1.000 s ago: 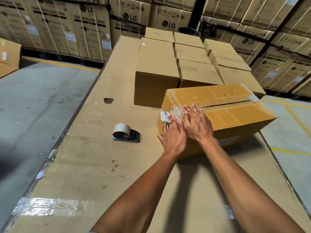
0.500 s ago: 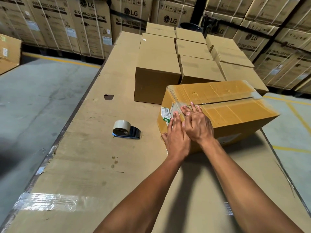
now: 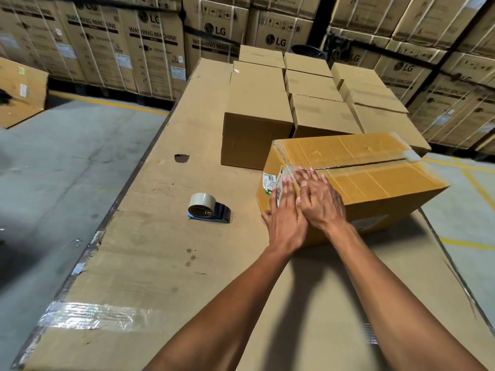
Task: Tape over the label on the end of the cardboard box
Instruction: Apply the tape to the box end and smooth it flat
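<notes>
A: What's over on the left?

B: Bare floor, then the long cardboard-covered table. A tape dispenser lies on it by itself, just left of the hands.

A: And the hands?

B: The left hand is spread flat, fingers straight, palm pressed on the near end of the cardboard box. It grips nothing. It partly covers the label, whose white and green edge shows beside the fingertips.

A: The right one?

B: The right hand is flat too, fingers extended, lying over the top corner edge where shiny tape wraps the box. It touches the left hand and holds nothing.

A: Where's the box?

B: On the table, angled, in front of a stack of plain boxes.
</notes>
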`<state>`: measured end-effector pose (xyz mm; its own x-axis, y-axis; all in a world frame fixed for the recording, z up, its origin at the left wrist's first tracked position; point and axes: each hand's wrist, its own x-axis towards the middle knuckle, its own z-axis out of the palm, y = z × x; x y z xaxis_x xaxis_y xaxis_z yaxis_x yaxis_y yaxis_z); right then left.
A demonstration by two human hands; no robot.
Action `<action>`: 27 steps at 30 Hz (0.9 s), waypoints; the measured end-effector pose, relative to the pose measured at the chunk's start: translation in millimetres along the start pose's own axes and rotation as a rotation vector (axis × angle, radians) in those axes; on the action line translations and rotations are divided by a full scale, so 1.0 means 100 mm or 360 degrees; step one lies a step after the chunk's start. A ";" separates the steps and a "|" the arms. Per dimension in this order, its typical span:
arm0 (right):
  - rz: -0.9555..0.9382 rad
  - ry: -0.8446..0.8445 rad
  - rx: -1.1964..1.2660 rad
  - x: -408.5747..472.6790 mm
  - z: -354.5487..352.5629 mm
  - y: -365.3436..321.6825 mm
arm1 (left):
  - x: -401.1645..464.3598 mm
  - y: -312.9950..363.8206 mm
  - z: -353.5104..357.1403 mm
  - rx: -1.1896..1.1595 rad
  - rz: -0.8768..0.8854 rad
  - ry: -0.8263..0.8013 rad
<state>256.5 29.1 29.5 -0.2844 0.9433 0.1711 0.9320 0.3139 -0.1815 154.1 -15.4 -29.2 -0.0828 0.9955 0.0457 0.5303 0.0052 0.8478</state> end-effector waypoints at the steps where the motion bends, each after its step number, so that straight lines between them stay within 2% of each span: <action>1: 0.0012 -0.0004 0.0018 -0.01 -0.01 0.00 | 0.01 -0.02 0.02 -0.0030 0.0009 -0.0012; 7: 0.0125 0.0071 0.0059 0.01 0.01 -0.08 | 0.01 0.02 0.06 -0.0247 -0.0169 -0.0087; 12: 0.0223 0.0118 0.0048 0.02 0.03 -0.11 | 0.03 0.03 0.06 -0.0225 -0.0293 -0.0199; 16: 0.0246 0.0084 -0.0016 -0.01 0.00 -0.14 | -0.03 -0.11 0.01 -0.0146 -0.0639 -0.0355; 18: 0.0225 0.0043 -0.0051 -0.01 -0.02 -0.13 | -0.10 -0.16 -0.01 -0.0147 -0.0591 -0.0289; 22: 0.0024 -0.0171 -0.0167 0.07 -0.07 -0.05 | 0.03 0.02 -0.11 -0.0312 -0.0312 -0.0092; 27: -0.0246 -0.0393 -0.0280 0.21 -0.18 0.08 | 0.25 -0.01 -0.13 -0.0299 -0.0060 -0.0026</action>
<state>262.5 49.4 48.7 -0.4511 0.8905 -0.0603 0.8920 0.4520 0.0021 140.7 8.2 -21.6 -0.0848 0.9964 0.0049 0.3603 0.0261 0.9325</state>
